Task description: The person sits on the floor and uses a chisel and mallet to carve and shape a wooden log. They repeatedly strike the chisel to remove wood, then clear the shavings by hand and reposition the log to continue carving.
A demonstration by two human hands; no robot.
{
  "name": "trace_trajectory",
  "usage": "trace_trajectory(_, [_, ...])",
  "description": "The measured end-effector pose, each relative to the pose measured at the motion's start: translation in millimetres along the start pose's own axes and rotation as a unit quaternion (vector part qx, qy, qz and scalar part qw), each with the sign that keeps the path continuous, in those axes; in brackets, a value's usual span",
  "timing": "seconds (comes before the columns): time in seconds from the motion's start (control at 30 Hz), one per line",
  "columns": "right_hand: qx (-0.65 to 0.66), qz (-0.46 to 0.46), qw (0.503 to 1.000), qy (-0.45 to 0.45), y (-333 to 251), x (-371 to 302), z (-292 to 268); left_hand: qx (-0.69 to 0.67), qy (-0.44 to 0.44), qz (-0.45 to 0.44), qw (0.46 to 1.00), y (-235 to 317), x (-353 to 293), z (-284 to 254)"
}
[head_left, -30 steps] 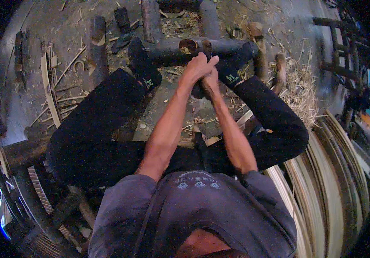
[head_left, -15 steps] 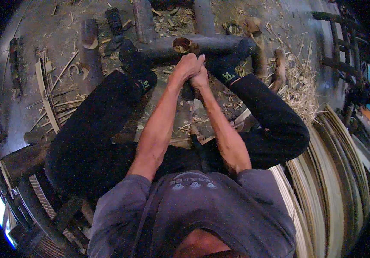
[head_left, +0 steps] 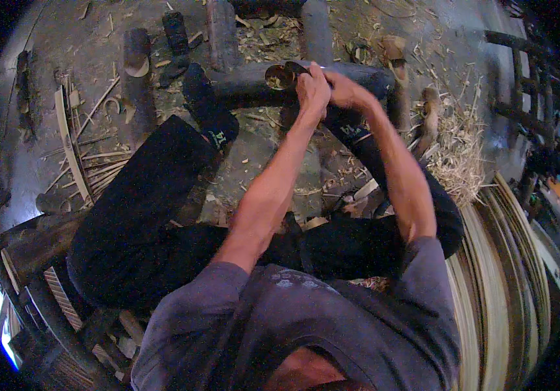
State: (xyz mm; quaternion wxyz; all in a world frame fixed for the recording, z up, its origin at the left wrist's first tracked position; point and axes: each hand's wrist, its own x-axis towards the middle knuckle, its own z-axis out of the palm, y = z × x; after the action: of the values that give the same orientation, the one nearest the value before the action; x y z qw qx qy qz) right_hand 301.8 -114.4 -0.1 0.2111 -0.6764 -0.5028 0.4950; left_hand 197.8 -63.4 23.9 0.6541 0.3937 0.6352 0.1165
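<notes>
Has left hand (head_left: 314, 90) and right hand (head_left: 350, 92) curled near round hole (head_left: 280, 78) edge, can't tell around what, with room between legs (head_left: 143, 195)

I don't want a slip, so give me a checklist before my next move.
1. Bare left-hand grip and bare right-hand grip close together: ok.
2. Anything held between them identifiable: cannot tell, hidden.
3. Brown-rimmed round opening at the dark cylindrical log in view: ok.
4. Black left shoe apart from both grips: ok.
5. Grey floor free of loose pale wood shavings: not ok.
</notes>
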Motion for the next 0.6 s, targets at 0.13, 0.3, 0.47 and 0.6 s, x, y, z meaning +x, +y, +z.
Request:
trace_trajectory(0.13, [-0.134,0.001,0.985,-0.107,-45,33,-33,-0.142,-0.011,-0.03,0.989,-1,22,6])
trace_trajectory(0.3, [0.014,-0.028,0.999,-0.041,-10,-9,28,0.003,0.03,0.022,0.999,-33,-15,-17])
trace_trajectory(0.47, [0.163,-0.052,0.983,0.065,24,-17,102,0.169,0.015,0.086,0.982,-60,-7,-46])
trace_trajectory(0.6, [0.418,-0.061,0.889,0.18,-21,11,175,0.39,-0.046,0.1,0.914,-49,14,-92])
